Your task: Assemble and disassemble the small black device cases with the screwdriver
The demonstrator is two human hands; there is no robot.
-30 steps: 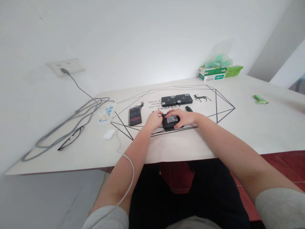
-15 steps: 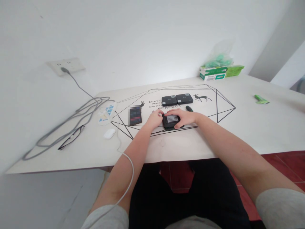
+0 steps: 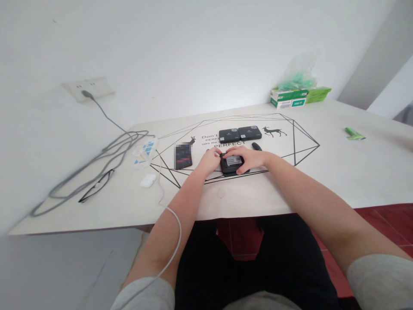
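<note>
A small, flat black box (image 3: 232, 162) with a pale printed label on its upward face lies on the table in front of me. Over its right side, my right hand (image 3: 247, 157) spans it, thumb at the near edge and fingers across the far edge. My left hand (image 3: 211, 160) has its fingers bent and pressed together at the box's far left corner; the fingertips are partly hidden. Just behind my right hand is a short black-and-green handle (image 3: 256, 147). Farther back, two similar black boxes (image 3: 229, 135) (image 3: 249, 133) sit side by side.
To the left are a phone (image 3: 183, 156), a white earbud case (image 3: 148, 181), glasses (image 3: 97, 186), a power strip (image 3: 144, 153) and coiled grey cable (image 3: 121, 150). A white cord crosses my left forearm. Green-and-white boxes (image 3: 288, 95) and a green wrapper (image 3: 354, 134) are at right.
Almost nothing differs. The black box tips slightly flatter under my hands, while both hands keep their places.
</note>
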